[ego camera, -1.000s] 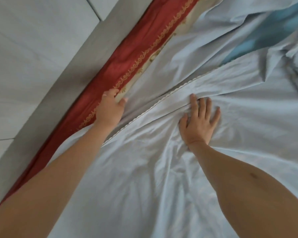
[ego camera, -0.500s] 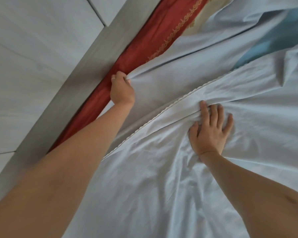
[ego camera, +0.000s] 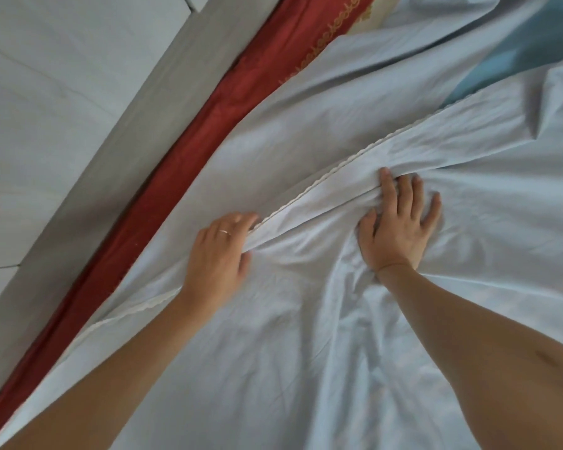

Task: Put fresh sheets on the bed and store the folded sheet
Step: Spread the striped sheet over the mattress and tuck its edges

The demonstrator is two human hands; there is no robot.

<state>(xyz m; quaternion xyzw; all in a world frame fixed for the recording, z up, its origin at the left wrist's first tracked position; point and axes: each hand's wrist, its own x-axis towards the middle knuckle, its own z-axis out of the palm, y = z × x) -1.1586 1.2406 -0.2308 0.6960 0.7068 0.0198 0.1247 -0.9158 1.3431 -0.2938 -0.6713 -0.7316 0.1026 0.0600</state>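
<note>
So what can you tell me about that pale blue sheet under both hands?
The pale blue sheet looks like thin, soft cloth, creased and rumpled, spread out wide. A white scalloped trim runs along its edge, which lies over another pale blue layer. The left hand grips a fold beside the trim; the right hand presses flat on it, fingers spread. Red patterned fabric shows past its left side.

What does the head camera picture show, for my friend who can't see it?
Two hands work on a pale blue sheet: the left hand pinches its trimmed edge, the right hand presses flat on the wrinkles. Red patterned bedding and a grey frame run alongside.
</note>
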